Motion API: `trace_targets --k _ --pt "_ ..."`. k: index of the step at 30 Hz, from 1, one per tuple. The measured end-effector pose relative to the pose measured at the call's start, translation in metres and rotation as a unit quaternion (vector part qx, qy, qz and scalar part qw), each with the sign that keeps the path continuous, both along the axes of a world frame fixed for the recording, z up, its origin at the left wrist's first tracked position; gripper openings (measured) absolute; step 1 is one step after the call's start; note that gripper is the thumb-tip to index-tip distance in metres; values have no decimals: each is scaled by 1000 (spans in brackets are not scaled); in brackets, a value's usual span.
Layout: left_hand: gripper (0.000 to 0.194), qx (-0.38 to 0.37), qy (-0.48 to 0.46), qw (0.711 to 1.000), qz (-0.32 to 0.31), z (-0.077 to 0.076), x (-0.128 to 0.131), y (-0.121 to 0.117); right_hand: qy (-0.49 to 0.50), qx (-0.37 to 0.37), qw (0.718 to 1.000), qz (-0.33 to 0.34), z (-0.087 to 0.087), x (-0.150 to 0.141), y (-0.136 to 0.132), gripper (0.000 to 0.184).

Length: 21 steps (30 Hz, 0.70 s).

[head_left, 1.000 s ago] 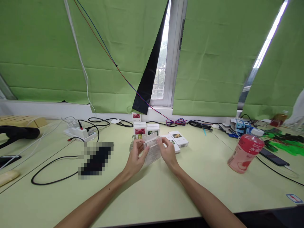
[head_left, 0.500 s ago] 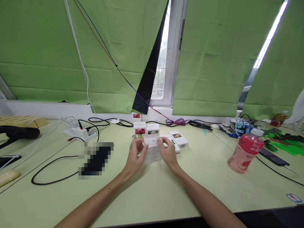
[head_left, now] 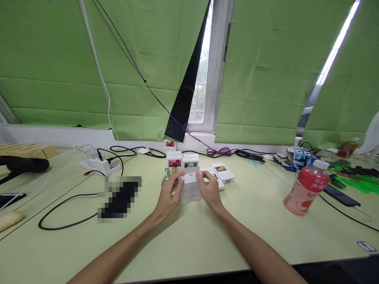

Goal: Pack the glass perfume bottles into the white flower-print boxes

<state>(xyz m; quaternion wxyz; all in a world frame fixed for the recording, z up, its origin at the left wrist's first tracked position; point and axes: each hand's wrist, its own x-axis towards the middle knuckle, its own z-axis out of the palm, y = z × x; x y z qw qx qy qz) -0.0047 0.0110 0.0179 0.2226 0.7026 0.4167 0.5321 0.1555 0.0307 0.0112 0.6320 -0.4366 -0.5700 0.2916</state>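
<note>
I hold a small white carton (head_left: 191, 190) upright on the pale green table (head_left: 189, 236), its printed face toward me and its top flap raised. My left hand (head_left: 168, 195) grips its left side with fingers curled. My right hand (head_left: 209, 190) pinches its right upper edge. Just behind the carton stand two similar white boxes (head_left: 182, 160) with flower pictures. A small glass bottle (head_left: 166, 176) with a gold cap stands left of the carton, beside my left fingers.
Flat white boxes (head_left: 222, 172) lie to the right. A pink drink bottle (head_left: 306, 190) leans at right. A power strip (head_left: 99, 165) with black cables (head_left: 65, 205) and a blurred dark object (head_left: 120, 197) lie at left. Green curtains hang behind.
The carton went from tilted to standing upright on the table. Both hands stayed on its sides and settled slightly lower.
</note>
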Motion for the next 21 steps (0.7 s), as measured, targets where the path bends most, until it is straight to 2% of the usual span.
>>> trace_targets --k 5,12,21 --pt "30 14 12 1000 18 -2 -1 3 -5 -10 1000 -1 -1 0 0 36" --pt "29 27 16 999 -7 -8 -3 8 -8 -17 1000 2 0 -1 -1 34" --pt "28 46 46 998 0 -8 -7 10 -17 -25 999 11 1 0 -1 32"
